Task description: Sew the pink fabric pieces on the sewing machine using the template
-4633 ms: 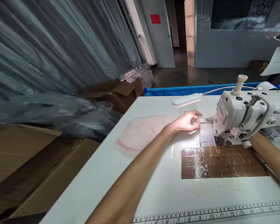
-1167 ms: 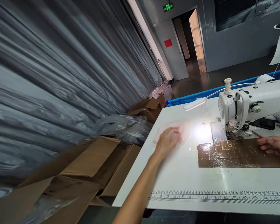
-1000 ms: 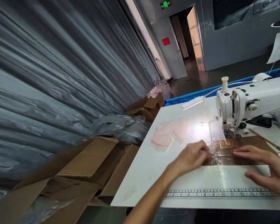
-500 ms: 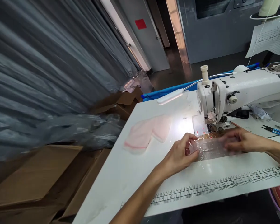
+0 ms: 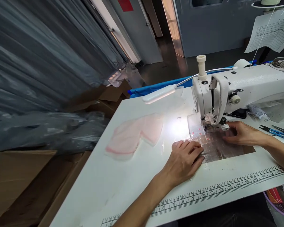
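My left hand [image 5: 186, 159] lies palm down, its fingers stretched over the left end of a thin see-through piece [image 5: 215, 149] on the sewing bed. My right hand [image 5: 242, 134] is at the right of the needle area, thumb and forefinger apart over the piece's far edge; some fingertips are hidden behind the tension knob. The white sewing machine [image 5: 255, 91] stands just beyond both hands, its presser foot [image 5: 205, 127] close above the piece. Small red marks [image 5: 200, 134] show on clear film by the foot. Whether the piece is under the foot, I cannot tell.
A pale pink sheer cut piece [image 5: 137, 132] lies on the white table at the left. A lit lamp [image 5: 159, 94] stands behind it. Blue-handled thread snips [image 5: 278, 132] lie at the right. A printed ruler [image 5: 203, 195] follows the front edge. Cardboard boxes [image 5: 21, 179] stand beyond the left edge.
My left hand has gone from curled fingers lifting the see-through piece to lying flat on it. My right hand has moved up toward the needle. The view has shifted slightly.
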`<action>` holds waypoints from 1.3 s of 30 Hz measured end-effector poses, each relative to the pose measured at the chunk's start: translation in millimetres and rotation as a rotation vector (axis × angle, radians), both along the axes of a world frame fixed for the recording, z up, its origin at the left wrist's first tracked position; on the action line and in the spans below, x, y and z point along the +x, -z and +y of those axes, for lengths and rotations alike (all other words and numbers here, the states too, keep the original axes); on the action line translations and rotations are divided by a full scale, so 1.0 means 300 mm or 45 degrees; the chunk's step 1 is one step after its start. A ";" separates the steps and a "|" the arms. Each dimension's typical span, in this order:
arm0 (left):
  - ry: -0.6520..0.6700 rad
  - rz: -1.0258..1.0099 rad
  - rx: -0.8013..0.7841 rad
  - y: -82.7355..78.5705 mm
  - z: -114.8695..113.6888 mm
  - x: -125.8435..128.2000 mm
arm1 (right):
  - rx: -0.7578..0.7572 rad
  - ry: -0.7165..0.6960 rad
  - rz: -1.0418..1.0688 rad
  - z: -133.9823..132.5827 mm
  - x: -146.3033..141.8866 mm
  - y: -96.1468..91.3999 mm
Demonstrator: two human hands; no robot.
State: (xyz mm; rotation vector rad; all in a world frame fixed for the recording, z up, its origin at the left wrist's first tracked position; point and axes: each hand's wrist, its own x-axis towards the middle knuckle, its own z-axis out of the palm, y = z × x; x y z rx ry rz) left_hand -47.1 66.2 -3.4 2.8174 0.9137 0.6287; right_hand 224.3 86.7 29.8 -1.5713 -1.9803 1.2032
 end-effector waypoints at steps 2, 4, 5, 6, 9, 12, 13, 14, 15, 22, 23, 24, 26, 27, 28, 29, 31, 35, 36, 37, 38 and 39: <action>-0.046 -0.082 -0.115 -0.011 -0.001 -0.007 | -0.115 0.003 0.214 -0.013 -0.014 -0.005; -0.120 -0.251 -0.378 -0.031 -0.004 -0.017 | -0.255 0.024 0.403 -0.024 -0.056 -0.011; -0.144 -0.349 -0.569 -0.042 -0.007 -0.020 | -0.337 0.045 0.485 -0.030 -0.085 -0.015; -0.151 -0.445 -0.779 -0.053 -0.011 -0.022 | -0.434 0.064 0.551 -0.034 -0.116 -0.020; -0.182 -0.620 -1.280 -0.069 -0.027 -0.014 | -0.632 0.034 0.685 -0.038 -0.188 -0.030; -0.402 -0.592 -1.348 -0.056 -0.040 0.004 | -0.376 -0.076 0.421 -0.028 -0.189 -0.021; -0.463 -0.579 -1.331 -0.049 -0.041 0.009 | -0.183 -0.100 0.247 -0.023 -0.174 -0.012; -0.501 -0.578 -1.317 -0.043 -0.041 0.012 | 0.020 -0.137 0.083 -0.020 -0.154 -0.002; -0.520 -0.588 -1.310 -0.038 -0.039 0.014 | 0.202 -0.198 -0.044 -0.019 -0.133 0.010; -0.667 -0.713 -1.329 -0.048 -0.001 -0.001 | 0.791 -0.558 -0.295 -0.036 -0.063 0.092; -0.685 -0.719 -1.331 -0.049 0.002 -0.003 | 0.823 -0.554 -0.287 -0.037 -0.064 0.103; -0.690 -0.717 -1.333 -0.049 0.004 -0.004 | 0.847 -0.547 -0.269 -0.038 -0.065 0.114; -0.679 -0.692 -1.332 -0.046 0.004 -0.003 | 0.880 -0.525 -0.230 -0.038 -0.067 0.131; -0.673 -0.668 -1.320 -0.043 0.002 -0.002 | 0.893 -0.515 -0.213 -0.038 -0.067 0.138; -0.667 -0.640 -1.297 -0.041 0.000 0.000 | 0.904 -0.507 -0.196 -0.039 -0.066 0.143; -0.661 -0.608 -1.265 -0.039 -0.003 0.001 | 0.913 -0.501 -0.181 -0.040 -0.066 0.148; -0.651 -0.546 -1.187 -0.036 -0.007 0.003 | 0.935 -0.494 -0.161 -0.044 -0.065 0.154; -0.683 -0.481 -1.065 -0.038 -0.010 0.000 | 0.981 -0.485 -0.179 -0.050 -0.070 0.162; -0.696 -0.478 -1.052 -0.039 -0.009 -0.001 | 0.988 -0.483 -0.190 -0.050 -0.071 0.163; -0.706 -0.478 -1.048 -0.041 -0.010 -0.001 | 0.990 -0.481 -0.200 -0.051 -0.072 0.163; -0.713 -0.481 -1.054 -0.043 -0.010 -0.001 | 0.989 -0.478 -0.203 -0.052 -0.072 0.163; -0.718 -0.484 -1.063 -0.045 -0.010 0.000 | 0.986 -0.476 -0.195 -0.052 -0.071 0.163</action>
